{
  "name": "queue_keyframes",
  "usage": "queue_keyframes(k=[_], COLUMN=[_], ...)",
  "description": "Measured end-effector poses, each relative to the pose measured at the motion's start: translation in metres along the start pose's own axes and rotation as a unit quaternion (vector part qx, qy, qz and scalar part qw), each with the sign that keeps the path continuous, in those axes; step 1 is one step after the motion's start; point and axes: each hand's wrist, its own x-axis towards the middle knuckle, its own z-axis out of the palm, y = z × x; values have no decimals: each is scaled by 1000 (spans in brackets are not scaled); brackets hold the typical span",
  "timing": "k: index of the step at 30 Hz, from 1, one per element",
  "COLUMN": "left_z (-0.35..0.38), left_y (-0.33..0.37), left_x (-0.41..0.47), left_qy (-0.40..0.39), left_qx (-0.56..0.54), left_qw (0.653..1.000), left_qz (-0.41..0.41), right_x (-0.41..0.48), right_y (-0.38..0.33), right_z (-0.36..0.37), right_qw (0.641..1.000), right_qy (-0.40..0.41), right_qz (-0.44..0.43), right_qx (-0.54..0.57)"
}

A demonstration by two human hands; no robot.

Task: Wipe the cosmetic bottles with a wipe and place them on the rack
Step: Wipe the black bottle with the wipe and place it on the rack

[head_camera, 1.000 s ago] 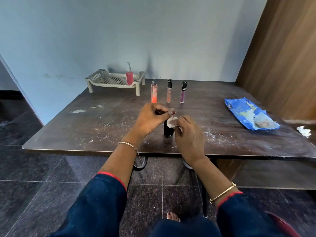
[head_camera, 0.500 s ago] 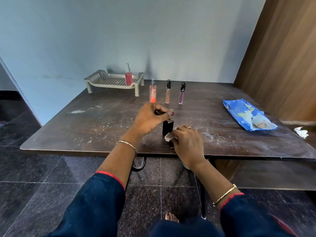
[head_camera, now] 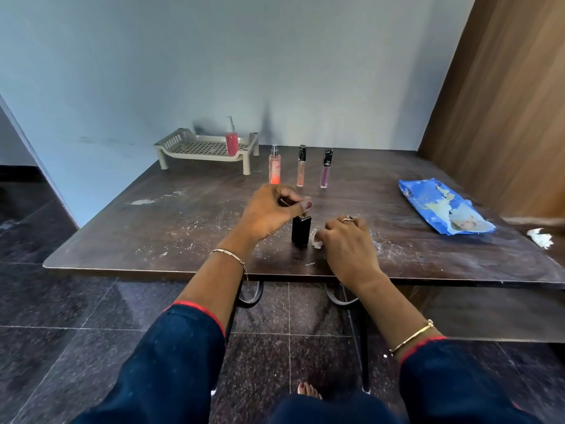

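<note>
Pinching top of small black rectangular bottle point(head_camera: 301, 230) w/ left hand point(head_camera: 269, 212), upright near table's front edge, right hand point(head_camera: 347, 244) just beside it clenched on crumpled white wipe point(head_camera: 316, 242) (beige slotted plastic rack point(head_camera: 208, 148) far-left, so left's closer imo).

Right hand point(head_camera: 348, 246) with wipe point(head_camera: 316, 242) has dropped from bottle point(head_camera: 301, 230) top to base.

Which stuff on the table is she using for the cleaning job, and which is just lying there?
For the job: black bottle, wipe, rack, red pump bottle, orange spray bottle, two lip gloss tubes.

Just lying about: blue wipes packet, crumpled tissue.
</note>
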Motion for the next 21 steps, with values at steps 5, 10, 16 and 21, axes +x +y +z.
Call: queue_keyframes(k=[5, 10, 16, 21], left_z=[3, 8, 19, 13], left_y=[-1, -4, -4, -5], left_x=[-4, -12, -13, -18], left_qy=[4, 4, 43, 95], left_qx=[-13, -60, -87, -316], left_qw=[1000, 998, 995, 941], left_qz=[13, 22, 14, -73], right_x=[-4, -20, -23, -28], right_y=[16, 14, 4, 2], right_z=[6, 7, -2, -16], right_qw=[986, 961, 901, 818], right_qy=[75, 157, 205, 213], right_qz=[107, 118, 152, 214], right_qx=[107, 194, 351, 490])
